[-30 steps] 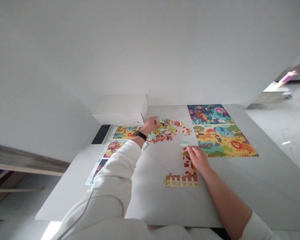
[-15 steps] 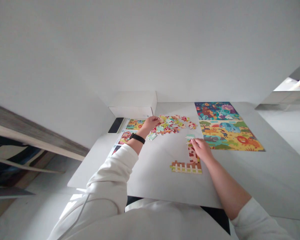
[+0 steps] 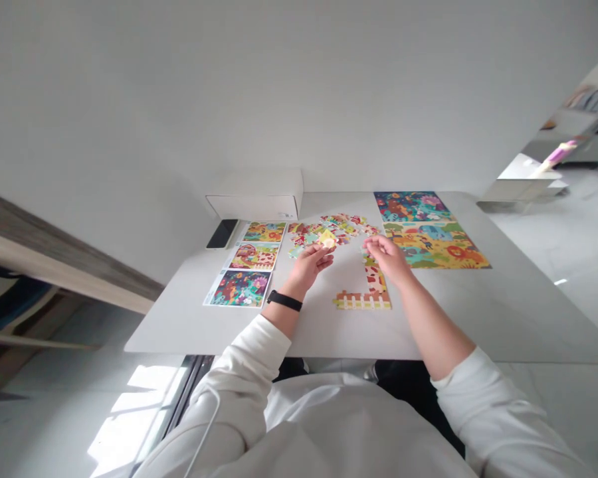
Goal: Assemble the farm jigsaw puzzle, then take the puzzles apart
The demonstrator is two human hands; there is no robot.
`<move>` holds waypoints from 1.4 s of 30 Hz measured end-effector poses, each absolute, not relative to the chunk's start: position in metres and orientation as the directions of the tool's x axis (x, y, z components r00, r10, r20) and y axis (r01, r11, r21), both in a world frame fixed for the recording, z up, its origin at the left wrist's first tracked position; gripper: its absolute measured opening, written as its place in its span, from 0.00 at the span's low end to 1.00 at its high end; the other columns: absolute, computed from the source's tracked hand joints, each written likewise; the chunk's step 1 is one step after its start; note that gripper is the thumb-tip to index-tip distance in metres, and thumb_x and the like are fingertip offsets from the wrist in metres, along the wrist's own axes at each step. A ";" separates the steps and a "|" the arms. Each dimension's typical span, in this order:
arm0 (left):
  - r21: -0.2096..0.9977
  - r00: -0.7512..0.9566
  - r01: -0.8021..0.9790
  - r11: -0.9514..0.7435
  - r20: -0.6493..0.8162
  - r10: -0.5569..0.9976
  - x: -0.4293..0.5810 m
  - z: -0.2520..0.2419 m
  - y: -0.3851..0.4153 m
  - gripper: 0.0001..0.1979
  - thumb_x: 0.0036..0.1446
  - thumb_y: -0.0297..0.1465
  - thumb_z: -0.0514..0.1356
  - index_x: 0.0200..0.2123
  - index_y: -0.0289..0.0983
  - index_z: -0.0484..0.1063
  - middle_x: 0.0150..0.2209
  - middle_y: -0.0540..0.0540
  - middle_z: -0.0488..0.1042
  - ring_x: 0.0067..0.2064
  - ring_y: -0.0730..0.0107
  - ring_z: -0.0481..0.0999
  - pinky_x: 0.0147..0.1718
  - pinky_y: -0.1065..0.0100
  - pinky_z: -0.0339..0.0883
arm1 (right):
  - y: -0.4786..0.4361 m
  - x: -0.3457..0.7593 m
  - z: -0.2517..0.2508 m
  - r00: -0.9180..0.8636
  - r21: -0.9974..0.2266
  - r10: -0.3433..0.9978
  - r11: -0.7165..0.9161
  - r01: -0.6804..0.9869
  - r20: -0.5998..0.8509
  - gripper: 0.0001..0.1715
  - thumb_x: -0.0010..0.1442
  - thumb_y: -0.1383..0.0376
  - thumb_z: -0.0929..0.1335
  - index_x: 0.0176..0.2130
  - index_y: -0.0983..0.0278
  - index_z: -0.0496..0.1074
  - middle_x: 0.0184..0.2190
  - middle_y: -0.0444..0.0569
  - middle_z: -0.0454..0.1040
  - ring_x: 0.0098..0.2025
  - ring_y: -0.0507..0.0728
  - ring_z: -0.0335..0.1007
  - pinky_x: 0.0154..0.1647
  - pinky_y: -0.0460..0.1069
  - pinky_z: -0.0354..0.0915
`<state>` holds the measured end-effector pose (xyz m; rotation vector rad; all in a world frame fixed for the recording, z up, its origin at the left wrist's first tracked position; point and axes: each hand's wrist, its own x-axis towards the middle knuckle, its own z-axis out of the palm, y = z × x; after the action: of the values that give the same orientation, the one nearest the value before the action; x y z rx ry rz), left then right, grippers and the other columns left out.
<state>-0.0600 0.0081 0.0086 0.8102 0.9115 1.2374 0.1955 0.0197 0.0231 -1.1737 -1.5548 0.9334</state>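
My left hand (image 3: 309, 264), wearing a black wristband, pinches a yellow puzzle piece (image 3: 327, 238) just in front of the pile of loose puzzle pieces (image 3: 346, 224). My right hand (image 3: 389, 257) is at the top end of the partly joined puzzle (image 3: 363, 301). Its fingers are drawn together; whether they hold a piece is hidden. The joined part forms an L, with a white fence along the bottom and a brown-spotted cow pattern up its right side.
A picture sheet (image 3: 239, 288) with several small scenes lies at the left, beside a phone (image 3: 222, 234). A white box (image 3: 254, 207) stands behind against the wall. Two finished puzzles, a dark one (image 3: 413, 207) and a yellow animal one (image 3: 436, 245), lie at the right.
My left hand has come back from the pile towards me with the yellow piece in its fingers. My right hand stays by the column's top. The view has shifted, showing more of the picture sheet.
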 end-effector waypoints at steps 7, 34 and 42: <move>0.929 0.150 -0.327 0.171 -0.127 0.980 -0.053 -0.002 0.003 0.24 0.47 0.46 0.78 0.34 0.38 0.73 0.34 0.49 0.78 0.35 0.72 0.78 0.46 0.64 0.78 | 0.010 0.156 0.011 -0.045 -0.968 0.979 0.203 0.149 0.199 0.31 0.65 0.35 0.67 0.45 0.57 0.76 0.41 0.51 0.83 0.42 0.59 0.79 0.41 0.52 0.73; 0.993 0.219 -0.110 0.036 -0.011 0.976 -0.048 -0.003 -0.001 0.20 0.53 0.46 0.76 0.37 0.37 0.77 0.35 0.47 0.80 0.34 0.70 0.79 0.40 0.66 0.74 | 0.013 0.160 -0.006 -0.153 -0.961 0.974 0.198 0.191 0.170 0.25 0.62 0.47 0.73 0.52 0.58 0.79 0.39 0.47 0.82 0.39 0.58 0.78 0.45 0.53 0.74; 0.990 0.195 -0.137 0.028 -0.001 0.981 -0.045 -0.010 0.002 0.24 0.51 0.47 0.77 0.35 0.37 0.73 0.30 0.49 0.77 0.31 0.72 0.77 0.36 0.67 0.72 | 0.013 0.160 -0.008 -0.111 -0.953 0.984 0.161 0.257 0.137 0.24 0.59 0.42 0.74 0.39 0.59 0.77 0.34 0.48 0.83 0.36 0.59 0.77 0.41 0.53 0.72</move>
<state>-0.0450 0.0021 -0.0100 1.1823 0.9718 1.1177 0.1600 0.0126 -0.0075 -1.2405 -1.5412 1.0225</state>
